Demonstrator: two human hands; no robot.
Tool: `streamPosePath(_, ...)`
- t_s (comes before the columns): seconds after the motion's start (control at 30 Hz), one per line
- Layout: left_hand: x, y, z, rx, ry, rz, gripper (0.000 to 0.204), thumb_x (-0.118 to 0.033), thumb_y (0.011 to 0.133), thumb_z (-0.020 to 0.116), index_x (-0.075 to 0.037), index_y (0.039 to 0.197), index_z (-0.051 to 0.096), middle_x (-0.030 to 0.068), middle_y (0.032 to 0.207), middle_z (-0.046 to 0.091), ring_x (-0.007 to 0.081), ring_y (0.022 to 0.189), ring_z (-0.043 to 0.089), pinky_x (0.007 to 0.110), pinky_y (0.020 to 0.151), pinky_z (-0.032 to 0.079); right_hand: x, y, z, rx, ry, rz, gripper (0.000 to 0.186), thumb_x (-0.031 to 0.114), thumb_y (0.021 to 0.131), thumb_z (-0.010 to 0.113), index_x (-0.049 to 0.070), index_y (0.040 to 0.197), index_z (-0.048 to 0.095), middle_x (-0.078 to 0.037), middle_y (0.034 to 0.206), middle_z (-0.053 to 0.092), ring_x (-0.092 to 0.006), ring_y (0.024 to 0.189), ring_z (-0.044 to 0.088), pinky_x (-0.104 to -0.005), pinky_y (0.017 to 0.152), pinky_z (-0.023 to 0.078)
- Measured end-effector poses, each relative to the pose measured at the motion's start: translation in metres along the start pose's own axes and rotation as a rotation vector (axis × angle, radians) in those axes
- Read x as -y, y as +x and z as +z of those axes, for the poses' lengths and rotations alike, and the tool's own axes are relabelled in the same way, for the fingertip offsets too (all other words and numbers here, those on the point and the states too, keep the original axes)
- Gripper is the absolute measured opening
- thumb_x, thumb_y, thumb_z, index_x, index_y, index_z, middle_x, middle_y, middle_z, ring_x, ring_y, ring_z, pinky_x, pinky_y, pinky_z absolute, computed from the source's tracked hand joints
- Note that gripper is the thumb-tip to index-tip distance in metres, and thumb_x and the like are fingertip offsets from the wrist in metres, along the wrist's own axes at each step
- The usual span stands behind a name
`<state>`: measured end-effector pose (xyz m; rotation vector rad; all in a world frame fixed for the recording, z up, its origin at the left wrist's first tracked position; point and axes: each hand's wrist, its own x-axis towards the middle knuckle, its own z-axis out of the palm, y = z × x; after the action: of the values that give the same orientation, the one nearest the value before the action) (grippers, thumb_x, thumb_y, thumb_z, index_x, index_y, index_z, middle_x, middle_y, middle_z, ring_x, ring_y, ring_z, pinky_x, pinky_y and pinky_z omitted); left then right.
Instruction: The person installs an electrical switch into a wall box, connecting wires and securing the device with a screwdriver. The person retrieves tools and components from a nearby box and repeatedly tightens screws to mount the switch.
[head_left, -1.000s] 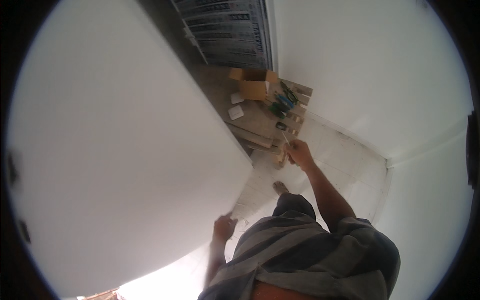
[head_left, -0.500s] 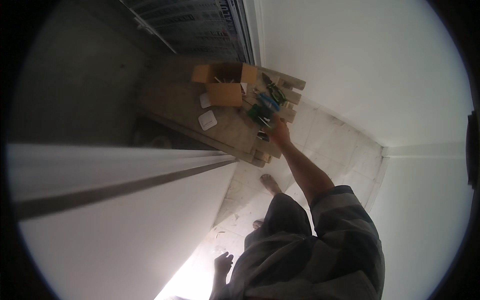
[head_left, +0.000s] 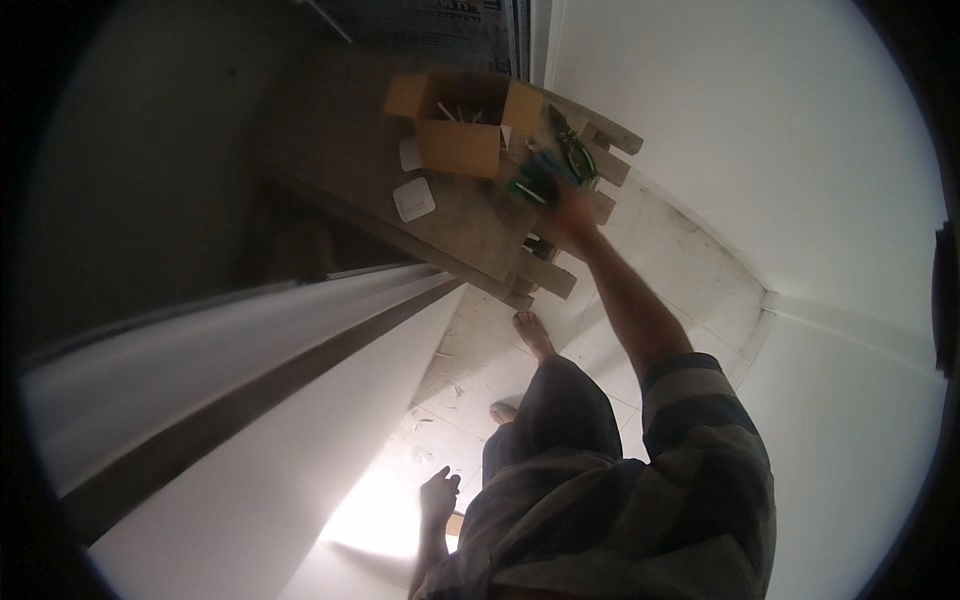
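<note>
My right hand (head_left: 572, 215) reaches over the right end of a wooden plank surface (head_left: 470, 225). Its blurred fingers appear closed on a dark green object (head_left: 533, 185) with a pale streak; motion hides what kind it is. Just beyond, a small blue item (head_left: 545, 160) shows in part. Green-and-black handled pliers (head_left: 572, 150) lie beside them toward the planks' right edge. Low down, my left hand (head_left: 438, 495) hangs beside my body, away from the surface, fingers loosely bent and apart with nothing visible in them.
An open cardboard box (head_left: 458, 147) holding thin white pieces stands on the planks. Near it lies a white square plate (head_left: 414, 199), with another pale piece (head_left: 411, 154) partly behind the box. A white panel edge (head_left: 300, 320) runs along the left; a white wall (head_left: 740, 120) rises on the right.
The view has shifted, so the planks and box sit higher in the picture. My right hand has moved slightly farther over the tools, along with the green object. My left hand still hangs low.
</note>
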<state>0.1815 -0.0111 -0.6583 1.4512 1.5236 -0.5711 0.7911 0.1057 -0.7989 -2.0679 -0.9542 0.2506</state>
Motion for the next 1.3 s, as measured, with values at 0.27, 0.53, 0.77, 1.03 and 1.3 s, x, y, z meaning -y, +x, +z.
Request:
streamPosePath(0.27,0.004,0.018,0.011,-0.026,0.011,0.111,0.040,-0.018,0.093,0.057,0.004,0.125,0.066,0.0136,0.082,0.074,0.0258,0.078,0.073,0.038,0.075,0.058,0.031,0.042,-0.029,0.212,-0.296,0.205,0.076,0.017,0.079,0.078,0.018,0.147,0.045,-0.025,0.134,0.057,-0.0454,0.115,0.063,-0.0545,0.094,0.055)
streamPosePath(0.53,-0.024,0.026,-0.006,-0.043,0.207,0.280,0.036,-0.024,0.093,0.063,0.002,0.118,0.070,0.0196,0.092,0.073,0.0360,0.091,0.071,0.046,0.081,0.056,0.036,0.025,-0.015,0.361,-0.369,0.203,0.083,0.022,0.083,0.079,0.019,0.152,0.033,-0.027,0.146,0.040,-0.0456,0.126,0.055,-0.0524,0.095,0.055)
streamPosePath(0.77,-0.220,0.163,-0.020,-0.331,0.145,0.785,0.042,-0.026,0.093,0.069,-0.002,0.128,0.066,0.0168,0.089,0.067,0.0345,0.084,0.065,0.046,0.078,0.053,0.024,0.007,-0.001,0.356,-0.504,0.076,0.085,0.010,0.077,0.075,0.015,0.152,0.034,-0.025,0.143,0.041,-0.0464,0.122,0.056,-0.0526,0.096,0.055)
streamPosePath(1.03,-0.427,0.298,-0.014,-0.562,0.071,0.835,0.071,-0.027,0.085,0.078,-0.002,0.146,0.050,0.0232,0.109,0.064,0.0396,0.104,0.064,0.048,0.090,0.052,0.030,0.023,-0.010,0.487,-0.435,0.179,0.097,0.029,0.072,0.087,0.010,0.152,0.037,-0.027,0.147,0.042,-0.0420,0.123,0.060,-0.0502,0.099,0.055)
streamPosePath(1.3,-0.475,0.329,-0.004,-0.504,0.187,0.768,0.077,-0.029,0.081,0.080,0.005,0.140,0.045,0.0276,0.121,0.061,0.0445,0.113,0.061,0.050,0.097,0.050,0.032,0.079,-0.055,0.602,0.239,0.553,0.045,0.034,0.069,0.089,0.001,0.096,0.077,-0.012,0.070,0.067,-0.0207,0.061,0.066,-0.0348,0.054,0.055)
